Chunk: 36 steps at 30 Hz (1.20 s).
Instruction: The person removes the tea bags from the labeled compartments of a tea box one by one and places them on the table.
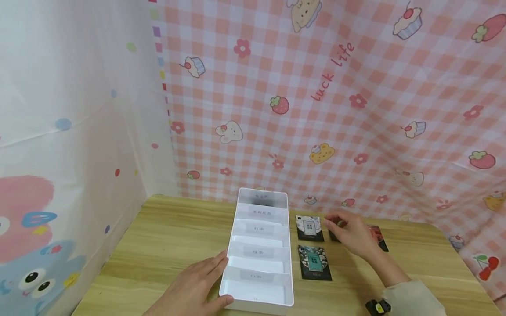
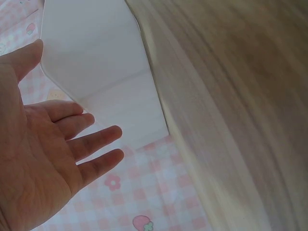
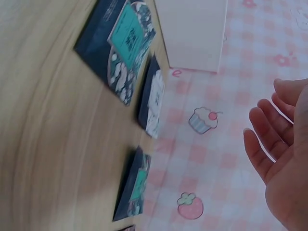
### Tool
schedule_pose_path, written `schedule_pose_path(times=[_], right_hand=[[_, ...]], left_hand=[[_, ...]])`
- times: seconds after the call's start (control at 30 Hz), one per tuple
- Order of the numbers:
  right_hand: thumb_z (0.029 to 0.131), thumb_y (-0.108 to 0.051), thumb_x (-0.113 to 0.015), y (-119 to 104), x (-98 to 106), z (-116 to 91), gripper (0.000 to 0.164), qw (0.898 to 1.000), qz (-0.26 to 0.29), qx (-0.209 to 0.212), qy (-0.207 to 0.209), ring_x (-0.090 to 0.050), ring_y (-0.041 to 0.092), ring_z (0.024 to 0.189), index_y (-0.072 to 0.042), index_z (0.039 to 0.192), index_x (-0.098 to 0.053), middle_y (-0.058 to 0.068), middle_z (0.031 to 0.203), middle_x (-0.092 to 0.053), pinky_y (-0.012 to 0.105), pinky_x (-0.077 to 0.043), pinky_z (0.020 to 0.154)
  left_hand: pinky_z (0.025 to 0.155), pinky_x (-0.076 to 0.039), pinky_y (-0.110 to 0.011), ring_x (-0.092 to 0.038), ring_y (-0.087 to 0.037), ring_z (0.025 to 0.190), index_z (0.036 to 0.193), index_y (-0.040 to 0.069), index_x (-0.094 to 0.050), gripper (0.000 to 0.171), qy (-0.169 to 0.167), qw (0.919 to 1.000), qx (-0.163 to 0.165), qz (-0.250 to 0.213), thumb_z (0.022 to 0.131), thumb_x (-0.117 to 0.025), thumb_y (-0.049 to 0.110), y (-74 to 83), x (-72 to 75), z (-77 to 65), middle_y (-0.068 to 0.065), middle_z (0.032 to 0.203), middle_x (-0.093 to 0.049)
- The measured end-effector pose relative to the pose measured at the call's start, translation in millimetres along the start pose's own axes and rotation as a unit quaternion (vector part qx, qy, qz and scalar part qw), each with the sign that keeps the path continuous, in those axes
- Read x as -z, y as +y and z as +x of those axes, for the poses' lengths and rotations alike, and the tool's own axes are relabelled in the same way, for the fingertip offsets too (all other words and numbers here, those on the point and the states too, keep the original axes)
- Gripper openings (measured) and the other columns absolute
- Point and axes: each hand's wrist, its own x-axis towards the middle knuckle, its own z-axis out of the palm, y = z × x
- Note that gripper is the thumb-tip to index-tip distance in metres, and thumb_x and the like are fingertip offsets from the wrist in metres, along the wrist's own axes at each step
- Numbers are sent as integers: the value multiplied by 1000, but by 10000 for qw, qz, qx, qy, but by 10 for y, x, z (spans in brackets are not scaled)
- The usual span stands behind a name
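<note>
A long white divided box (image 1: 257,262) stands on the table with a paper label in each compartment. My left hand (image 1: 197,281) rests at its near left side, fingers extended; in the left wrist view its fingertips are right at the box wall (image 2: 101,57). My right hand (image 1: 352,230) hovers over the packets with loosely bent fingers, and the right wrist view shows nothing in it. Left of it lies a packet with a white label (image 1: 310,228). Nearer to me is a green-labelled packet (image 1: 315,262). Another green-labelled packet (image 3: 137,185) is mostly hidden under the hand in the head view.
A red-patterned packet (image 1: 378,237) lies beyond my right wrist, partly covered. The wooden table (image 1: 158,245) ends at a pink checked cloth (image 1: 253,87) behind and a white printed cloth (image 1: 79,109) on the left. A black wrist strap (image 1: 377,307) shows at the right sleeve.
</note>
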Motion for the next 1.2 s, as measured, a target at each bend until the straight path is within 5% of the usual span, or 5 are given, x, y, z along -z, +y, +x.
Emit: schedule_pose_path(times=[0.43, 0.7, 1.2], right_hand=[[99, -16, -75, -209, -141, 217, 19, 9996, 147, 65, -249, -66, 16, 85, -9, 116, -75, 1, 100, -73, 32, -58, 72], [98, -14, -75, -299, -268, 397, 31, 9989, -5, 294, -360, -69, 22, 99, -6, 128, -71, 9, 115, -74, 47, -60, 84], [99, -21, -75, -427, -585, 670, 46, 9963, 427, 151, -731, -67, 35, 114, 0, 138, -65, 18, 129, -70, 56, -56, 98]], left_hand=[[102, -54, -51, -61, -31, 131, 146, -3, -58, 81, 4, 10000, -77, -25, 102, -52, 65, 2, -23, -17, -13, 156, -53], [101, -55, -49, -62, -30, 130, 146, -2, -59, 81, 29, 10000, -85, 36, 102, -52, 66, -13, -19, -18, -13, 155, -54], [102, -55, -49, -62, -30, 130, 145, -2, -59, 81, 139, 9998, -114, 95, 102, -52, 66, -16, -13, -9, -13, 155, -54]])
